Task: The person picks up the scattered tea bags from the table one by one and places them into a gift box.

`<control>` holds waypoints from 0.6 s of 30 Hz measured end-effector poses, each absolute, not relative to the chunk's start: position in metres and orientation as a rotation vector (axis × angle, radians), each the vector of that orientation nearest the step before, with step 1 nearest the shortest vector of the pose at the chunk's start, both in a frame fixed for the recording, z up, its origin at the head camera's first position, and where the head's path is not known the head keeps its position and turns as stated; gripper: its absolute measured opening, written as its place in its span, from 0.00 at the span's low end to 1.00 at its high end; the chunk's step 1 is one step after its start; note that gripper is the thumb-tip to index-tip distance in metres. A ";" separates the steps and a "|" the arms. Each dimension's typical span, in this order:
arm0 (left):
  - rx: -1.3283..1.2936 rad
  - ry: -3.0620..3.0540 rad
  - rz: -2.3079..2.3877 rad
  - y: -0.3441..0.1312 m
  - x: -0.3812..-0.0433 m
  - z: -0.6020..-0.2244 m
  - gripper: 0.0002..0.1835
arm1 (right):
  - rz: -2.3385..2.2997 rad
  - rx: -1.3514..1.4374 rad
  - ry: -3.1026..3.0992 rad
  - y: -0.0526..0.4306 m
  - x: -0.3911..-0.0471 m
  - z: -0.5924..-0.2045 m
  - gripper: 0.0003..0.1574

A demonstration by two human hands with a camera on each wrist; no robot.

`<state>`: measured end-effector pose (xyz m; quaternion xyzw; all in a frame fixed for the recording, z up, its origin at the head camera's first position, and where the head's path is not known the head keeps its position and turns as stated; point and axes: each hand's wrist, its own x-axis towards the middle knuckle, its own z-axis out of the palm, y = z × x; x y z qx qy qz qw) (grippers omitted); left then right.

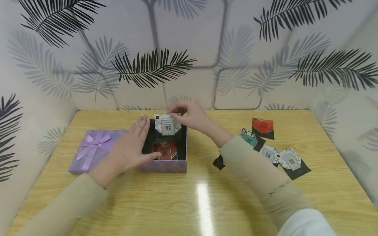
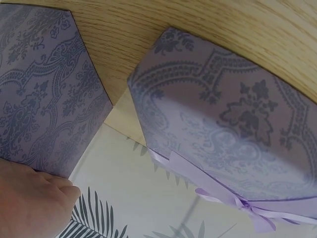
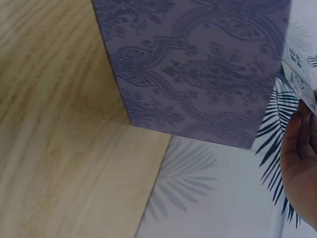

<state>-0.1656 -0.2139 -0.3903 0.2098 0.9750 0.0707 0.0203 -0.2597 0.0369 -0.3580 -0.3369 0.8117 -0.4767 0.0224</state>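
A purple patterned gift box stands uncovered on the table, its side wall filling much of the right wrist view. My right hand pinches the top edge of a white-and-black tea packet, tilted upright at the back of the box. A red tea packet lies inside, nearer the front. My left hand rests along the box's left rim with straight fingers, its thumb stretched over the front rim. In the left wrist view, part of that hand shows against the box; its fingertips are hidden there.
Left of the box lies its purple lid with a ribbon bow. On the right are a red packet, a green-labelled packet, two white packets and a small black item, partly behind my right sleeve. A leaf-patterned wall covering stands behind.
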 end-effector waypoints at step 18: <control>0.656 3.020 0.236 -0.215 -0.167 -0.392 0.65 | -0.940 -1.238 2.539 0.025 -0.252 -0.374 0.07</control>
